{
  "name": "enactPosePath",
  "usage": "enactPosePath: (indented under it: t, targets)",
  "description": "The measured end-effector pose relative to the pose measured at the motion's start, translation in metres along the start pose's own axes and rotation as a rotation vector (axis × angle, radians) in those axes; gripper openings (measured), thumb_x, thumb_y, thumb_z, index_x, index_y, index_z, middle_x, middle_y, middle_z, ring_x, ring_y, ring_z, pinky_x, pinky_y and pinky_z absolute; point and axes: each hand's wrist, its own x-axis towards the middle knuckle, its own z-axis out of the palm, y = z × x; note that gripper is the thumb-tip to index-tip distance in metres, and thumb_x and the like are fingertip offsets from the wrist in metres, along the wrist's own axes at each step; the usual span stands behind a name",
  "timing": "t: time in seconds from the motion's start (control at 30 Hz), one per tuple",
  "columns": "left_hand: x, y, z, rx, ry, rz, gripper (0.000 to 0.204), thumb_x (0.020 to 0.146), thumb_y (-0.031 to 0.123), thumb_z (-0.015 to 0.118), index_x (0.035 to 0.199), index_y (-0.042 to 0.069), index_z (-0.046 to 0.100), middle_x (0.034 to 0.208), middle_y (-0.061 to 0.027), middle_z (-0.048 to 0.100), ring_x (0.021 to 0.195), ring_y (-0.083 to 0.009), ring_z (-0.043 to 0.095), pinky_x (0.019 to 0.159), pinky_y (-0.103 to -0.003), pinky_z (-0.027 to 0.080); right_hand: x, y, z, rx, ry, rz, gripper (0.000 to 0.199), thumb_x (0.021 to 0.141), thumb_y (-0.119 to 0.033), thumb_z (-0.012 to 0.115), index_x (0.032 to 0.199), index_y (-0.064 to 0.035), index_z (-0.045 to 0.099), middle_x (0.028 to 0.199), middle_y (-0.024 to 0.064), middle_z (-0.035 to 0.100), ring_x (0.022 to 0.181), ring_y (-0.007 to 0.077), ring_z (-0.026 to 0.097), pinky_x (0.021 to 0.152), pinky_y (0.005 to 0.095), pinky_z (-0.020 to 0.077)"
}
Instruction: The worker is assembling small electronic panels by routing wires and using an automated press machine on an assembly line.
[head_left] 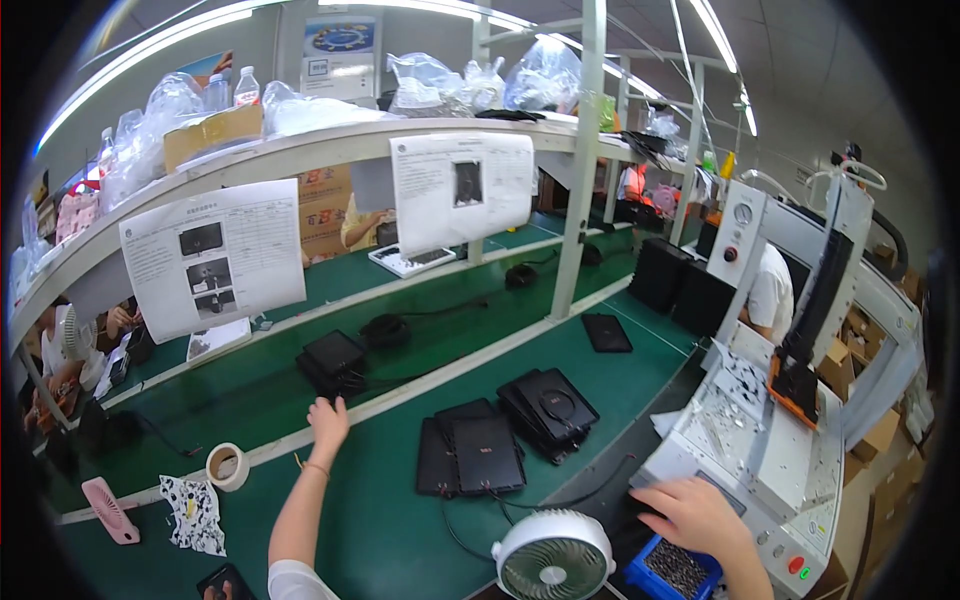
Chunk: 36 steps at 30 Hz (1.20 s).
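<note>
My left hand is open, reaching toward a black box. My right hand lies flat and open on the white machine.

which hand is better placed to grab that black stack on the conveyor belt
Left. The left hand is stretched out right beside the black stack on the conveyor belt, fingers open. The right hand is far off, by the white machine.

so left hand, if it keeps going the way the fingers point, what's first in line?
Probably the stack of flat black square devices on the green conveyor belt. The left hand rests at the pale rail, fingers aimed up and away toward the stack, just beyond. Depth is unclear from one view.
</note>
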Motion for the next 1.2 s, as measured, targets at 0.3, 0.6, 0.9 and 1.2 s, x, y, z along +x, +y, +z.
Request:
enactPosePath:
  t: [0.3,0.6,0.9,1.2]
  targets:
    - [0.125,0.046,0.015,0.103,-0.388,-0.555,0.086,0.075,0.071,0.061,0.131,0.005,0.060,0.143,-0.0155,0.050,0.131,-0.0346,0.049,0.106,-0.041,0.039,-0.069,-0.024,-0.026,0.029,-0.009,0.686,0.026,0.089,-0.012,0.064,0.114,-0.0052,0.064,0.103,0.0204,0.068,0.098,0.0366,0.064,0.086,0.0431,0.0487]
    - [0.218,-0.056,0.040,-0.200,-0.679,-0.620,0.073,0.074,0.035,0.081,0.132,0.003,0.052,0.138,-0.0222,0.048,0.119,-0.0398,0.047,0.092,-0.058,0.037,-0.069,-0.036,-0.002,0.125,-0.039,0.815,0.025,0.089,-0.008,0.065,0.113,-0.0032,0.064,0.086,0.0157,0.067,0.072,0.0260,0.061,0.066,0.0349,0.0482]
    - [0.226,-0.051,0.016,-0.031,-0.511,-0.577,0.055,0.076,0.027,0.080,0.120,-0.003,0.064,0.130,-0.0180,0.060,0.117,-0.0376,0.057,0.100,-0.050,0.042,-0.083,-0.041,0.008,0.114,-0.008,0.790,0.024,0.089,-0.008,0.064,0.112,-0.0014,0.064,0.086,0.0169,0.064,0.072,0.0291,0.060,0.068,0.0359,0.0490]
    - [0.197,-0.030,0.051,-0.369,-0.425,-0.796,0.060,0.066,0.018,0.085,0.119,-0.002,0.064,0.128,-0.0218,0.059,0.112,-0.0445,0.056,0.097,-0.059,0.038,-0.097,-0.052,0.011,0.094,-0.048,0.928,0.024,0.089,-0.008,0.064,0.112,-0.0025,0.065,0.095,0.0194,0.068,0.082,0.0314,0.067,0.075,0.0369,0.0525]
